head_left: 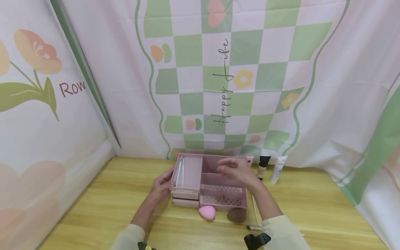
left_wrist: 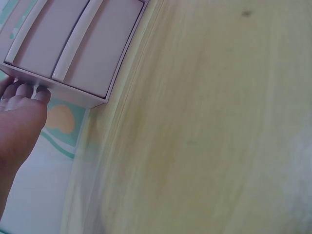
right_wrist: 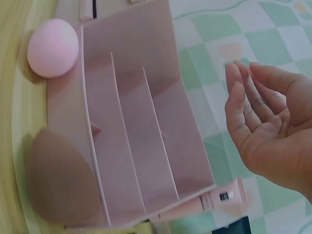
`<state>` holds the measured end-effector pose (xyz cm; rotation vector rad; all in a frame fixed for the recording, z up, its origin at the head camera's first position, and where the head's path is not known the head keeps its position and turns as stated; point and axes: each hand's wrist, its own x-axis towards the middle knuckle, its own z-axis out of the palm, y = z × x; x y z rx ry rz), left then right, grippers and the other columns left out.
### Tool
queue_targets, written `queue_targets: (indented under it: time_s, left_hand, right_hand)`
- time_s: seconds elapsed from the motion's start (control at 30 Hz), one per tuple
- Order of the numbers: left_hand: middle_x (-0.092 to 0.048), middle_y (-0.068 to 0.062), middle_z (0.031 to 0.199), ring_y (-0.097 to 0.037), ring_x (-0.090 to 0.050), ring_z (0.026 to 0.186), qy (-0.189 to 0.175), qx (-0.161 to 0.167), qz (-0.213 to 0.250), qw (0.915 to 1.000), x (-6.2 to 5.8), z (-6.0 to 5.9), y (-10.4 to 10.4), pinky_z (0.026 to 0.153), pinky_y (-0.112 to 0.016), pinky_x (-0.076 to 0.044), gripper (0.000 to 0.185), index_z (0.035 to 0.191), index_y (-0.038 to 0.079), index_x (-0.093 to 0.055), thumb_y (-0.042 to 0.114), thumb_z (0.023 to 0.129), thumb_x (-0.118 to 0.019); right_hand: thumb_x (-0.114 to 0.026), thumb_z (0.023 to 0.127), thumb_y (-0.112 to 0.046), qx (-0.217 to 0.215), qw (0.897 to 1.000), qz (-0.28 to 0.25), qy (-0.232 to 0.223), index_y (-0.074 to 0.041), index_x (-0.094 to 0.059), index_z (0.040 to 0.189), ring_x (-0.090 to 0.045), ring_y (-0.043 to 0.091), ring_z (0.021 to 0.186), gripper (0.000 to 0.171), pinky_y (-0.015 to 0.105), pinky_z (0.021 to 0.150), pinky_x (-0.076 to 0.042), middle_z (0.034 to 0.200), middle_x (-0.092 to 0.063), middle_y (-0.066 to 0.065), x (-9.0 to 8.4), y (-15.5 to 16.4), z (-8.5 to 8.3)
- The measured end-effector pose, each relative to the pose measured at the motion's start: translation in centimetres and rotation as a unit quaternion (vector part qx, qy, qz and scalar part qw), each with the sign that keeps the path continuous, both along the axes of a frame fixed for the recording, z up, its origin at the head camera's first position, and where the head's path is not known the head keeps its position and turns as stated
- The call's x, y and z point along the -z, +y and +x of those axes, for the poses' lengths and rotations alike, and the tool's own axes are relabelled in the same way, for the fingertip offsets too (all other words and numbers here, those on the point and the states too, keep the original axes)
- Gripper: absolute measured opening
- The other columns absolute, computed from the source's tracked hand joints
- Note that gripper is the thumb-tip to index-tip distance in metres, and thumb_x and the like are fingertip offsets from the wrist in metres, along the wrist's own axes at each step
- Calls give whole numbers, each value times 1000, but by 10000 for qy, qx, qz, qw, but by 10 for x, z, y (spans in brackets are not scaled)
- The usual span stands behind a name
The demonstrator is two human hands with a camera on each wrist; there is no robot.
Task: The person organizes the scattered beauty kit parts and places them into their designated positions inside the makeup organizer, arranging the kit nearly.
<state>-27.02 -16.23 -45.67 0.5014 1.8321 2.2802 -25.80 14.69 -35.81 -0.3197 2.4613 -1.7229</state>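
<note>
A pink desk organizer [head_left: 192, 172] with two drawers [left_wrist: 105, 53] on its left stands on the table. My left hand [head_left: 160, 189] rests against its left side, fingertips at the wall near the drawers. Over the compartments on the right hovers my right hand [head_left: 239, 171]; in the right wrist view, its loosely bent fingers [right_wrist: 251, 100] have nothing between them. Two slim pale sticks [head_left: 181, 172] lie on the organizer's top left tray. Inside the right half, upright dividers [right_wrist: 130, 141] part the compartments, which hold nothing visible.
In front of the organizer lie a pink makeup sponge [head_left: 207, 212] and a brown one [head_left: 236, 215]. To its right stand a pink tube [head_left: 249, 159], a black-capped tube [head_left: 263, 167] and a white tube [head_left: 278, 170]. Thin brushes [head_left: 255, 228] lie by the right forearm. A patterned curtain hangs behind.
</note>
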Motion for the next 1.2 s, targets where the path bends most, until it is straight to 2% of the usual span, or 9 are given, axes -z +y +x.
queue_targets:
  time_s: [0.1,0.23,0.5,0.63,0.77,0.83,0.97,1.1,1.2]
  left_hand:
    - [-13,-16,165,-35,-13,152,15,-35,0,10000,1,0,0,118,-27,-29,70,153,0,-21,-1,89,-49]
    - [-12,-17,164,-36,-13,152,-5,-30,22,10000,1,0,0,118,-25,-30,70,153,-1,-19,-2,89,-48]
    - [-12,-16,165,-33,-14,152,-101,-68,19,9999,0,1,1,122,-36,-22,72,153,0,-19,0,88,-49]
    - [-12,-16,165,-32,-13,153,-131,-60,-18,9999,-1,1,0,122,-37,-21,71,153,0,-18,0,89,-49]
    - [-12,-17,165,-33,-14,152,-143,-87,31,9999,-3,2,0,121,-33,-25,71,153,0,-18,-2,88,-47]
    - [-12,-17,165,-33,-15,151,-137,-108,69,9998,-4,2,0,120,-30,-28,72,153,0,-18,-4,87,-47]
    - [-11,-17,165,-32,-14,152,-117,-75,83,9999,-3,2,-1,118,-25,-29,72,153,-1,-17,-4,87,-47]
    - [-10,-18,165,-33,-14,152,-121,-31,60,9999,-1,2,0,118,-26,-30,72,153,-1,-17,-4,87,-47]
    - [-10,-18,164,-34,-14,152,-112,-25,35,9999,-1,3,1,118,-27,-30,72,153,-1,-17,-3,87,-48]
  right_hand:
    - [-63,92,-21,131,9999,83,-23,0,-59,128,-72,20,96,42,41,93,-61,117,-70,22,1,10,1]
    - [-62,93,-22,270,9994,211,91,2,-58,129,-72,21,96,43,39,90,-62,118,-70,22,3,26,2]
    - [-58,96,-21,448,9987,261,17,4,-54,133,-71,20,103,44,34,93,-61,124,-67,22,9,52,8]
    - [-57,96,-19,535,9982,270,-38,5,-52,134,-71,16,98,45,34,93,-61,124,-67,22,15,61,10]
    - [-57,95,-17,642,9973,347,-78,6,-53,133,-71,14,93,44,37,92,-61,123,-68,22,20,67,12]
    - [-57,94,-15,659,9972,350,-99,7,-53,131,-72,17,94,44,39,91,-61,123,-67,24,23,69,13]
    - [-56,93,-10,658,9972,273,-239,12,-50,132,-72,15,91,45,34,86,-62,122,-66,27,32,77,16]
    - [-54,94,-8,672,9967,225,-392,15,-46,133,-70,9,86,46,28,82,-63,119,-68,26,43,85,19]
    - [-53,94,-6,731,9962,222,-425,16,-46,132,-71,10,83,45,26,80,-62,117,-69,26,50,90,22]
